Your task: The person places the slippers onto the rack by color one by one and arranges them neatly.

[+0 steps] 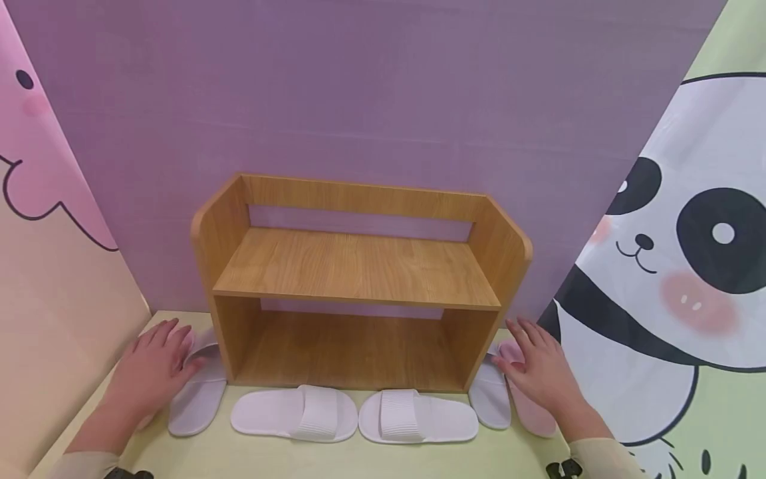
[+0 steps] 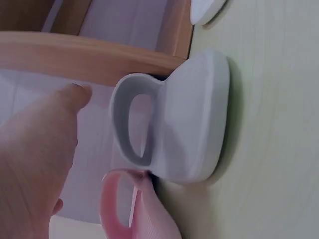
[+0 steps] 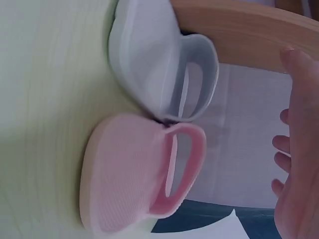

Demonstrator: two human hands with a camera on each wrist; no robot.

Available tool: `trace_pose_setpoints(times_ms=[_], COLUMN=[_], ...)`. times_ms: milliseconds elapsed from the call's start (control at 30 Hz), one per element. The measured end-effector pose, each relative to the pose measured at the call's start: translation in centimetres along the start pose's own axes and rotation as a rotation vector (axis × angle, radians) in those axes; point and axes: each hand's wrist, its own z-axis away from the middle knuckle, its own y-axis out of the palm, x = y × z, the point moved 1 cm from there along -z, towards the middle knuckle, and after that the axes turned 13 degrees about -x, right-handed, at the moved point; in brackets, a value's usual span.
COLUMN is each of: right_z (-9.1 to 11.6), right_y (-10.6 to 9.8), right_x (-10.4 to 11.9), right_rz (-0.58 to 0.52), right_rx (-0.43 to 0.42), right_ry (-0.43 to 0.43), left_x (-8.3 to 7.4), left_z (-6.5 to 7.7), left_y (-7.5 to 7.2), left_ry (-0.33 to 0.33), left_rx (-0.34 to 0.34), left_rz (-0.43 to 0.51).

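Observation:
A two-tier wooden shelf (image 1: 359, 269) stands on the table with nothing on its boards. My left hand (image 1: 152, 369) hovers above a grey slipper (image 1: 197, 402) and a pink slipper (image 2: 144, 209) left of the shelf, fingers spread and holding nothing. To the right of the shelf, my right hand (image 1: 541, 366) hangs over another grey slipper (image 1: 491, 399) and pink slipper (image 1: 534, 412), also holding nothing. Two white slippers (image 1: 269, 412) (image 1: 445, 419) lie sideways in front of the shelf, strap ends facing each other.
A purple cloth wall (image 1: 371, 86) rises close behind the shelf. On the left is a pink and peach panel (image 1: 54, 279); on the right, a panel with a printed panda (image 1: 706, 306). The pale table (image 1: 335, 462) extends in front of the slippers.

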Motion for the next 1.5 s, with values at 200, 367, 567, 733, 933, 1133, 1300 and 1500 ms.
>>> trace_pose_setpoints(times_ms=[200, 367, 567, 733, 933, 1133, 1300, 1500], right_z=[0.4, 0.4, 0.1, -0.1, 0.3, 0.6, 0.7, 0.8], right_y=[0.1, 0.3, 0.4, 0.4, 1.0, 1.9, 2.3, 3.3], right_x=[1.0, 2.2, 3.4, 4.6, 6.3, 7.7, 8.4, 8.9], right_rz=[-0.119, -0.199, -0.314, -0.44, -0.559, -0.605, -0.616, -0.668], right_rx=[-0.099, -0.154, -0.196, -0.192, -0.19, -0.219, -0.275, -0.368], right_ry=[0.034, 0.065, 0.12, 0.215, 0.342, 0.341, 0.369, 0.431], left_x=[1.0, 1.2, 1.1, 1.0, 1.6, 2.3, 2.7, 2.9], left_z=[0.8, 1.8, 2.3, 2.8, 4.3, 6.4, 6.7, 6.9], left_y=[-1.0, -2.0, -2.7, -3.1, -2.8, -2.2, -1.8, -1.9], left_ry=[-0.027, -0.103, -0.192, -0.257, -0.267, -0.275, -0.279, -0.295], left_rx=[-0.113, -0.144, -0.069, -0.033, -0.037, -0.007, 0.03, 0.079], left_rz=[0.08, 0.138, 0.122, 0.105, 0.071, 0.055, 0.037, 0.042])
